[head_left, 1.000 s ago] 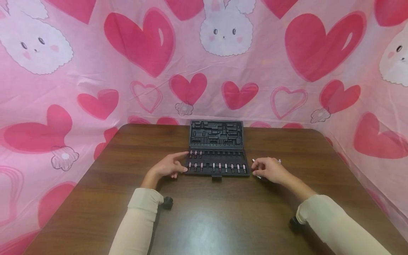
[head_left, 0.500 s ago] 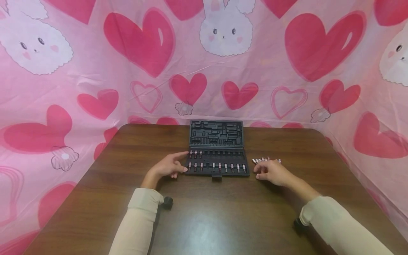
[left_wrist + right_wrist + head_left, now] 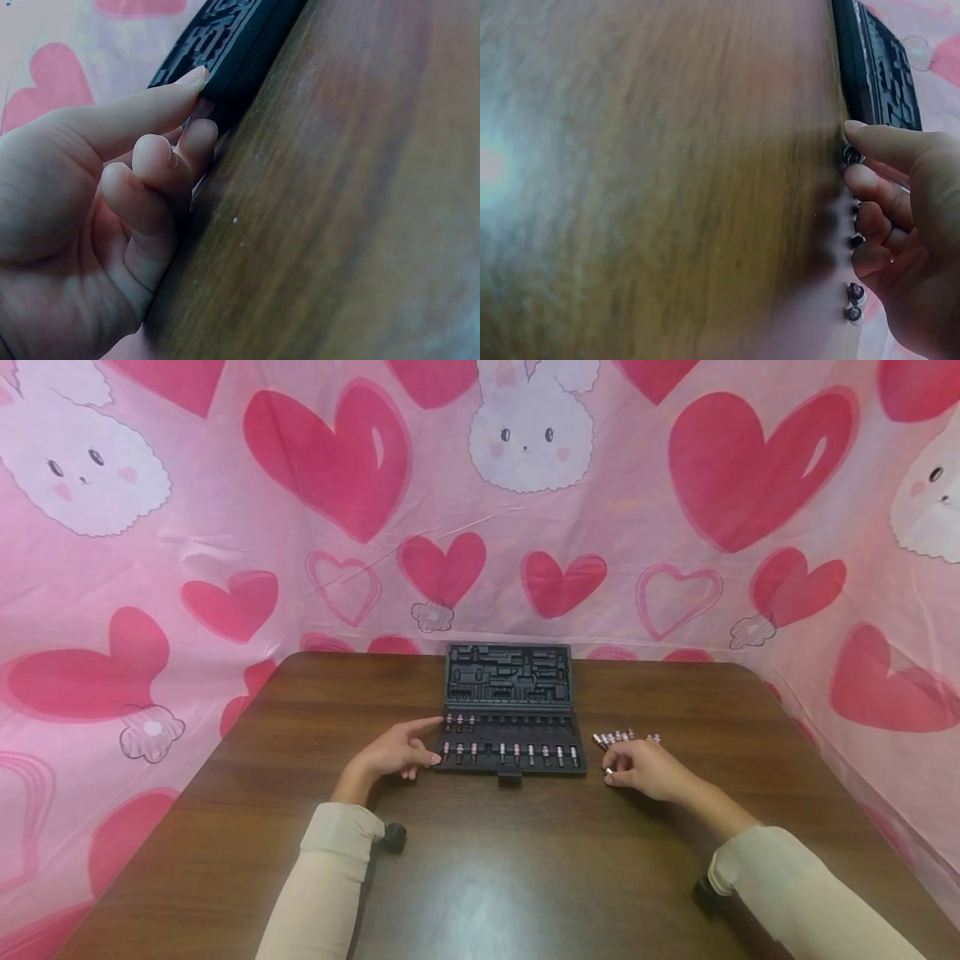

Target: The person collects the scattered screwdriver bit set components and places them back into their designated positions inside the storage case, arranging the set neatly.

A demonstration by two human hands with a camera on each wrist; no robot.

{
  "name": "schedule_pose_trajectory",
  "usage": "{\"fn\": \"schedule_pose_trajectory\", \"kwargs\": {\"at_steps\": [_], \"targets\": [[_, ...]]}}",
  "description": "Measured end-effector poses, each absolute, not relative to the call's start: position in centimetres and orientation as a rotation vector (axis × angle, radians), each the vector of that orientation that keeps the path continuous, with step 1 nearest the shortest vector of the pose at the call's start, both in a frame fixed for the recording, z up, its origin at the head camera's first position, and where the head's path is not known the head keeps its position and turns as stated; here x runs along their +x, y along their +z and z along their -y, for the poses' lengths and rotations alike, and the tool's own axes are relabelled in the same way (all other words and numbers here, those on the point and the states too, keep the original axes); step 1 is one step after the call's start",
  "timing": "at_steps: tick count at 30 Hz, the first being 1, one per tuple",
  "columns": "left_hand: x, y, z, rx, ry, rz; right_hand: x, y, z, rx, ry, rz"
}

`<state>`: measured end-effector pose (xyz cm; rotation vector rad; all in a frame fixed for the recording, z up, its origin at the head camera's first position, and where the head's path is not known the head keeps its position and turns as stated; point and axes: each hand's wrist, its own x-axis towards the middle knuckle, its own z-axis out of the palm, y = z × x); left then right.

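Observation:
An open black bit-socket case [image 3: 525,766] stands on the table with its lid [image 3: 508,673] raised. Several bit sockets [image 3: 517,752] fill most of the front row, and a few more [image 3: 461,722] sit at the left of the back row. At the case's left edge my left hand [image 3: 392,750] holds the side, thumb by the front corner, other fingers bent. Right of the case my right hand [image 3: 642,768] pinches a small bit socket [image 3: 608,771] between thumb and index finger. Beyond that hand lies a row of loose bit sockets [image 3: 618,735], partly hidden by it.
The brown wooden table [image 3: 480,868] spreads out in front of the case. A pink curtain [image 3: 615,518] with hearts and rabbits hangs behind and at both sides. Black wrist cameras [image 3: 394,837] sit under the sleeves.
My right hand has drawn slightly back and right, uncovering the loose bit sockets, and a bit socket now shows in its fingertips. The left hand and the case have stayed put.

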<state>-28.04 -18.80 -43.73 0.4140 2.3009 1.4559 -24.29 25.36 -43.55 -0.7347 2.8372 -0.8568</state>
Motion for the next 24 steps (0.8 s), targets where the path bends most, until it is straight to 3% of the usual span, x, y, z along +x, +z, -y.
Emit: {"fn": "schedule_pose_trajectory", "kwargs": {"at_steps": [24], "targets": [[-27.97,-43.62,18.90,0.421,1.434,-2.312,-24.32,-43.46,-24.39,-0.720,-0.833,-3.027]]}}
